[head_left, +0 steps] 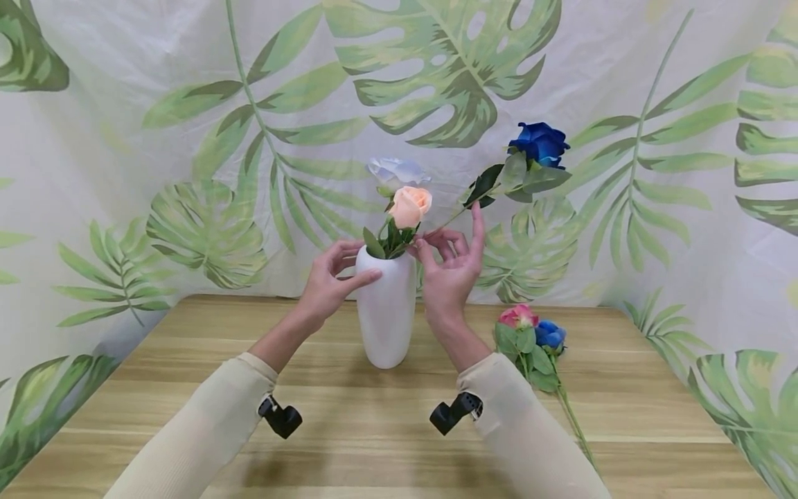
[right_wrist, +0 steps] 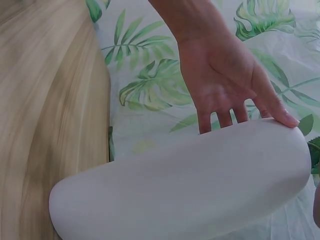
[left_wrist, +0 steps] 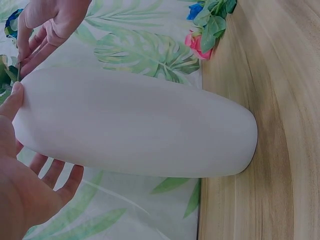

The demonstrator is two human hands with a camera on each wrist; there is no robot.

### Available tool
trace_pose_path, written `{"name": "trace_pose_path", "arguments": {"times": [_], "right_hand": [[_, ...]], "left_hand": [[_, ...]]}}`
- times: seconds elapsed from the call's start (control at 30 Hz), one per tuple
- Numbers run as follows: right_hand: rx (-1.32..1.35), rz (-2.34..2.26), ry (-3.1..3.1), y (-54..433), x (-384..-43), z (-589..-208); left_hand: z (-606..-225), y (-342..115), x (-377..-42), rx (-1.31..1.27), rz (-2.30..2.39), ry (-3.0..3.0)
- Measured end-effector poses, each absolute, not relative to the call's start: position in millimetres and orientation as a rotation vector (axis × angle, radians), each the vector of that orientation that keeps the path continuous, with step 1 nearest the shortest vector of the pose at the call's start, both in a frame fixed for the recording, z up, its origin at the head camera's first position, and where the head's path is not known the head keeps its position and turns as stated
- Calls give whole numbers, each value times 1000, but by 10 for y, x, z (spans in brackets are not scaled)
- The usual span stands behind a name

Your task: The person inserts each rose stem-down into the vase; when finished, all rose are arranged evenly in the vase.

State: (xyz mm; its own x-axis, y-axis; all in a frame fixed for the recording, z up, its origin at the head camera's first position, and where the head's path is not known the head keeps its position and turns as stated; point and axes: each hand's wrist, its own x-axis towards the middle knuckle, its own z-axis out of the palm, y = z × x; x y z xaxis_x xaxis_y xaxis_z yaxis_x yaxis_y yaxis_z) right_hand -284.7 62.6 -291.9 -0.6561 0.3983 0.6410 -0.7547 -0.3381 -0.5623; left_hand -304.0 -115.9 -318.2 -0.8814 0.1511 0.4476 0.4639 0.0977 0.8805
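Note:
A white vase stands upright on the table, holding a peach rose and a pale bluish-white rose. My left hand grips the vase near its mouth, thumb across the front and fingers behind it, as the right wrist view also shows. On the other side, my right hand pinches the stem of a dark blue rose between thumb and fingers. That stem slants from the vase mouth up to the right, its lower end hidden at the rim. The right index finger points up along it, close under the leaves.
To the right, a pink rose and another blue rose lie on the wooden table, their stems running toward the front. A leaf-patterned cloth hangs behind the table. Each wrist carries a small black camera.

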Motion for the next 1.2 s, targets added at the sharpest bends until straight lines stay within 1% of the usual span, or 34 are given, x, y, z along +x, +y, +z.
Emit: {"name": "trace_pose_path", "arguments": {"times": [0.5, 1.2], "right_hand": [[583, 1846, -1377, 605, -2844, -2987], [661, 1834, -1370, 623, -2916, -2905]], "left_hand": [[-3177, -1165, -3033, -627, -1853, -2143], [-3167, -1162, -3046, -630, -1858, -2139]]}}
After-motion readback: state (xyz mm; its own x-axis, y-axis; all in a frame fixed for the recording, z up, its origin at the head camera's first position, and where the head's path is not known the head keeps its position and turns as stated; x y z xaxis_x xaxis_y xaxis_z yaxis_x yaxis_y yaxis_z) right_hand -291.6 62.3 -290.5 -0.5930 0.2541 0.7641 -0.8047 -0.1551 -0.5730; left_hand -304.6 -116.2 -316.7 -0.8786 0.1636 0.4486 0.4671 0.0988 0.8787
